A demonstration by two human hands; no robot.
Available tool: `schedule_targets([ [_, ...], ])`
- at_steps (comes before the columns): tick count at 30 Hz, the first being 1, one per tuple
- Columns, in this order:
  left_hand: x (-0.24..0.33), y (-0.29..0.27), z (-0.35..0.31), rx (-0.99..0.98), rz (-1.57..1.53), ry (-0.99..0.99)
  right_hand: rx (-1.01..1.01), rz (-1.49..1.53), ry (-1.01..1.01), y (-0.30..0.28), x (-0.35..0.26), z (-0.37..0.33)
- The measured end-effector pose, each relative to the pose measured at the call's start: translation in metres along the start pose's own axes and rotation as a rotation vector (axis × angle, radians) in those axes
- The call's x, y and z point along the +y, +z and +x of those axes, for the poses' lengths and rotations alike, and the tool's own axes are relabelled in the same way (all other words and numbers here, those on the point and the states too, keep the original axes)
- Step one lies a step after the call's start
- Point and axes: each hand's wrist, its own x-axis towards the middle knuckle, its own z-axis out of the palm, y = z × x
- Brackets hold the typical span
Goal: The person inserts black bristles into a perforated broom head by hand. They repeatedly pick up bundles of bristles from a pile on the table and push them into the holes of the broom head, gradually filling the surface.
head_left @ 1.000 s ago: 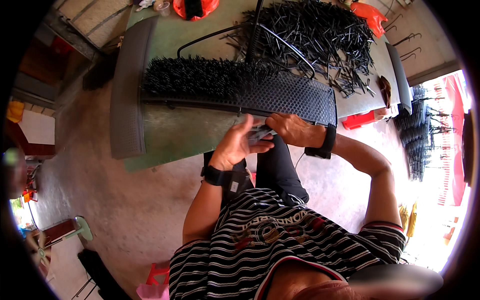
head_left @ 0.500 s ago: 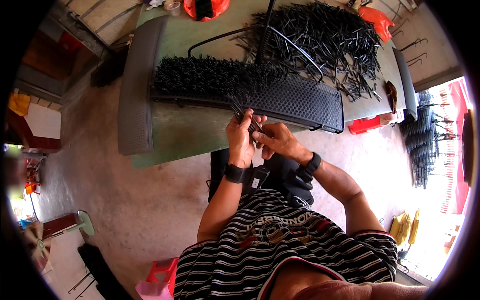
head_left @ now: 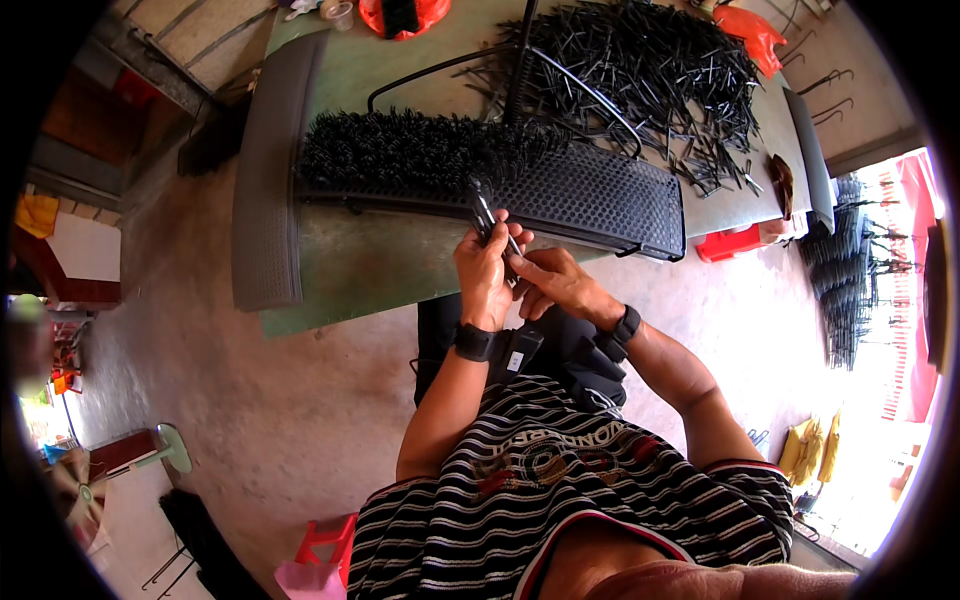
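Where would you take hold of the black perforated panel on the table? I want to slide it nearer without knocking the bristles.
Probably the bare right end of the perforated panel, coming from the table's near edge. The left half carries upright black bristles, and both hands work at its near edge.

Left hand and right hand meet, fingers curled shut.

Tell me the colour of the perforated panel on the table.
Black perforated panel, seen best in the head view.
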Motion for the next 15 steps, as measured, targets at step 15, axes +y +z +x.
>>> schedule_targets([
  [15, 0.006, -0.001, -0.011, -0.221, 0.229, -0.08, 0.239, 0.174, -0.356, -0.029, -0.005, 0.015],
])
